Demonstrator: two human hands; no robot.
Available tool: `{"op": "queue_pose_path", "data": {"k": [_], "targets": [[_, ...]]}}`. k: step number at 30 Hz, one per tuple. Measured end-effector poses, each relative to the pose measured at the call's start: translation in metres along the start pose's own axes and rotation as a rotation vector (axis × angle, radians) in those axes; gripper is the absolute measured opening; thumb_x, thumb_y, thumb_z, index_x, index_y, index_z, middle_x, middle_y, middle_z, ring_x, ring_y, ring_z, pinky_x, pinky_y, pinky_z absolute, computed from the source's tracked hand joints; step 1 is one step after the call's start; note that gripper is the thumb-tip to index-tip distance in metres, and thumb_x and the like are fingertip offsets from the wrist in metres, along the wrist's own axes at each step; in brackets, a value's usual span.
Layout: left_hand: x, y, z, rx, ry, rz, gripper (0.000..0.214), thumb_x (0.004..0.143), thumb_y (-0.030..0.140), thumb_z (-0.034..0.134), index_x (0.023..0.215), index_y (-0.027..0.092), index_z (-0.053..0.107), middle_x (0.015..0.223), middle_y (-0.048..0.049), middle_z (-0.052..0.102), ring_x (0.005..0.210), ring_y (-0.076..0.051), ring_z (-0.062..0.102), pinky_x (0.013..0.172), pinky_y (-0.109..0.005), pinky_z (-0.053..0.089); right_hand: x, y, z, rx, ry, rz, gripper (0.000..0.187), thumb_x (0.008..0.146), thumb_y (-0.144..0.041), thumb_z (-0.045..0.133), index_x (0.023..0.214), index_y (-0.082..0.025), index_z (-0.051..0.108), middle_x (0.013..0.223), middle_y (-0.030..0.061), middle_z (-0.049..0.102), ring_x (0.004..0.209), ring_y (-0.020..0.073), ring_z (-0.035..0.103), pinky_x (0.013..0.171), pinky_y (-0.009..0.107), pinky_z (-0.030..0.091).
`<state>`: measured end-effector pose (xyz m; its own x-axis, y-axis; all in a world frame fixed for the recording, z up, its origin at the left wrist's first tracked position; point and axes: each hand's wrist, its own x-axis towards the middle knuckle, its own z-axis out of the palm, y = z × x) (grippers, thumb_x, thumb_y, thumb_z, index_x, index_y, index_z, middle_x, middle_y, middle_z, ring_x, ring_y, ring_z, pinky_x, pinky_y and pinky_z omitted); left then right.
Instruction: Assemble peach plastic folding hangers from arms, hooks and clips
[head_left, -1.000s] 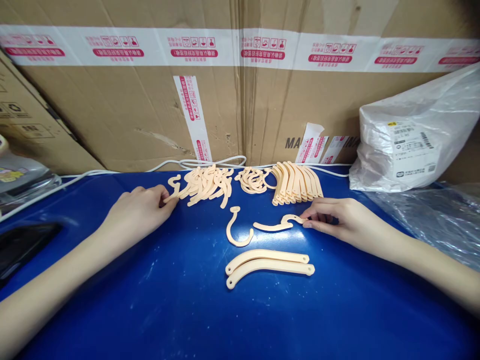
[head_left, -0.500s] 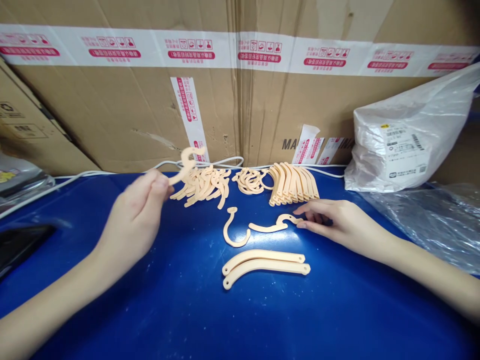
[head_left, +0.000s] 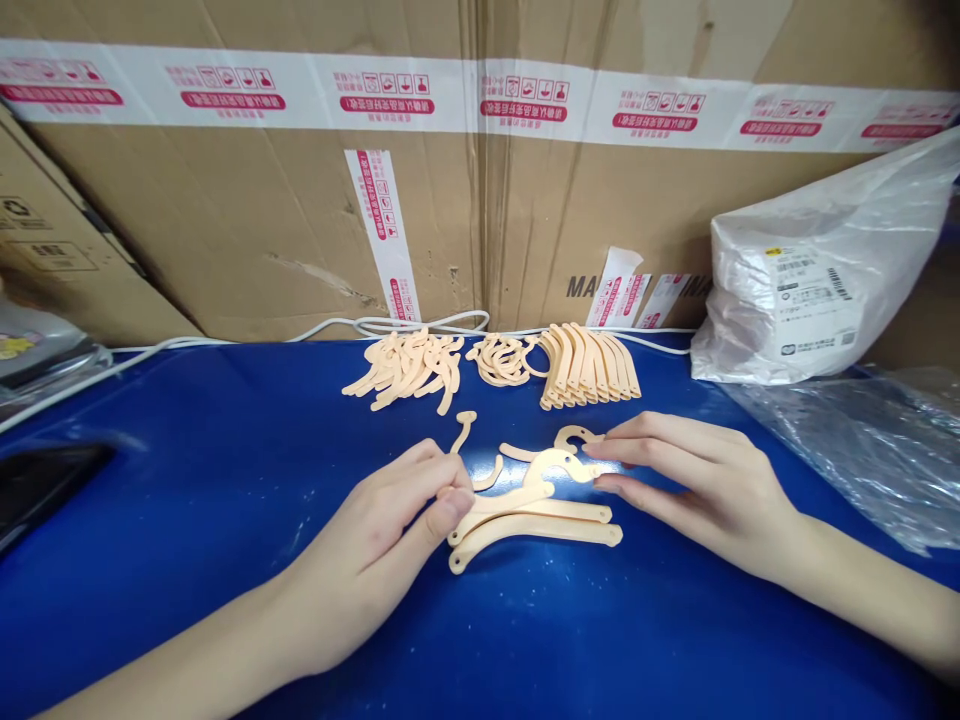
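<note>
My left hand [head_left: 397,540] pinches the straighter end of a beige plastic piece with a hooked end [head_left: 559,465]. My right hand [head_left: 686,480] has its thumb and fingertips around the hooked end of this same piece. Just behind it lies a matching hook-ended piece [head_left: 576,436], partly covered. A beige hanger hook [head_left: 466,430] lies on the blue table, its curve partly hidden by my left hand. Below the held piece, two long curved hanger arms [head_left: 540,527] rest side by side, with holes at their ends.
Along the back are a heap of hook-ended pieces [head_left: 412,365], a pile of hooks [head_left: 501,360] and a row of hanger arms [head_left: 589,365]. A white cable [head_left: 300,333] runs behind them. Cardboard boxes [head_left: 262,220] stand at the back, a plastic bag [head_left: 795,290] right, a dark flat object [head_left: 52,485] left.
My left hand has brought the hook-ended piece from above the left heap down and right, over the hanger arms. My right hand has shifted its fingertips from the lying piece to this one's hooked end.
</note>
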<state>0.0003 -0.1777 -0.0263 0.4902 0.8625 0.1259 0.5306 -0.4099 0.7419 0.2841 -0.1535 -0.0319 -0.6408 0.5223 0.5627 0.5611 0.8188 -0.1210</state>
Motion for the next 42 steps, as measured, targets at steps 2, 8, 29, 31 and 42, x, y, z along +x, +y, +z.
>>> {"op": "queue_pose_path", "data": {"k": [2,8,29,31,42], "targets": [[0.000,-0.002,0.000,-0.018,-0.018,-0.019,0.041,0.100,0.039,0.028,0.069,0.020,0.047,0.073,0.0021,0.047,0.069,-0.012,0.047,0.064,-0.025,0.039,0.000,-0.002,0.001,0.005,0.013,-0.006,0.019,0.087,-0.023,0.065,0.105,-0.019,0.062,0.097,0.0039,0.071,0.087,0.0131,0.066,0.075,0.023,0.052],[0.002,-0.004,0.001,-0.033,-0.085,-0.052,0.042,0.100,0.044,0.028,0.072,0.020,0.050,0.076,0.0011,0.050,0.072,-0.013,0.048,0.066,-0.026,0.040,0.001,-0.007,-0.001,-0.026,0.019,-0.038,0.015,0.088,-0.021,0.063,0.102,-0.017,0.062,0.091,0.0037,0.070,0.079,0.0132,0.064,0.067,0.026,0.050],[0.009,-0.027,0.004,0.574,0.178,0.545,0.018,0.097,0.017,0.047,0.113,0.018,0.057,0.098,-0.0026,0.063,0.085,-0.016,0.051,0.074,-0.029,0.042,0.000,0.007,-0.005,-0.036,-0.052,-0.043,0.012,0.091,-0.015,0.056,0.101,-0.013,0.063,0.093,0.0062,0.066,0.082,0.0124,0.062,0.071,0.022,0.047],[0.008,-0.027,0.004,0.579,0.197,0.533,0.020,0.097,0.017,0.048,0.115,0.018,0.056,0.099,-0.0025,0.063,0.085,-0.016,0.052,0.075,-0.028,0.043,0.000,0.012,-0.007,-0.006,-0.090,-0.034,0.013,0.092,-0.016,0.055,0.102,-0.014,0.063,0.094,0.0061,0.066,0.084,0.0129,0.063,0.073,0.022,0.048],[0.006,-0.027,0.003,0.571,-0.009,0.406,0.047,0.097,0.043,0.044,0.138,0.021,0.042,0.145,-0.0056,0.044,0.136,-0.024,0.032,0.110,-0.041,0.030,0.003,0.047,-0.015,0.150,-0.350,0.202,0.018,0.091,-0.038,0.057,0.091,-0.024,0.068,0.087,-0.0019,0.070,0.076,0.0118,0.065,0.068,0.024,0.047]]}}
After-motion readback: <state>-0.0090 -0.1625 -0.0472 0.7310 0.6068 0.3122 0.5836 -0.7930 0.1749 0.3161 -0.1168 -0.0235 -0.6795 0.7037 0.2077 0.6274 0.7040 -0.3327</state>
